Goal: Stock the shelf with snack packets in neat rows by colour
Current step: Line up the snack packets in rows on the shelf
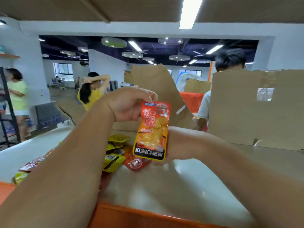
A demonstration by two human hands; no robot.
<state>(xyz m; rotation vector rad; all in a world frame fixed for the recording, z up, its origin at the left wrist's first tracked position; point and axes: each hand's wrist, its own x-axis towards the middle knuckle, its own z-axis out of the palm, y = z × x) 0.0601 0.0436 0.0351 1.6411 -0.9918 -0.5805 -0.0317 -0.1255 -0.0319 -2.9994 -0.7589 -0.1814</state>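
Landmark: orange packet (153, 130), held upright in mid-air at centre frame, "KONCHEW" on its black bottom band.

Far left of the packet: a black rack (8, 104) and a person in a pale green top (17, 96) standing by a white pillar. Low left of the packet: red packets (32, 163) and one yellow packet (19, 177) lie loose on the surface (164, 186), which is pale and glossy with an orange front edge. Left of the packet and further back: windows (63, 69), and a person in a yellow top (92, 96) with an arm raised over the head.

Just left of the packet: left hand (130, 104), forearm coming up from bottom left. Its grip is closed, fingertips (151, 96) pinching the packet's top edge. Below-left of the packet: yellow packets (113, 162) in a loose pile on the surface. Directly under it lies a red-orange packet (134, 163).

Behind the packet: torn cardboard sheets (156, 89). Above, a dark ceiling with round lamps (113, 41).

Right against the packet's lower half: right hand (177, 142), touching its back. The fingers are blurred under the bottom edge, so cannot tell how far that grip is closed.

Right of the packet: a large cardboard panel (255, 109) standing on the surface, with a dark-haired person (230, 59) behind it. High right: a ceiling light strip (190, 12).
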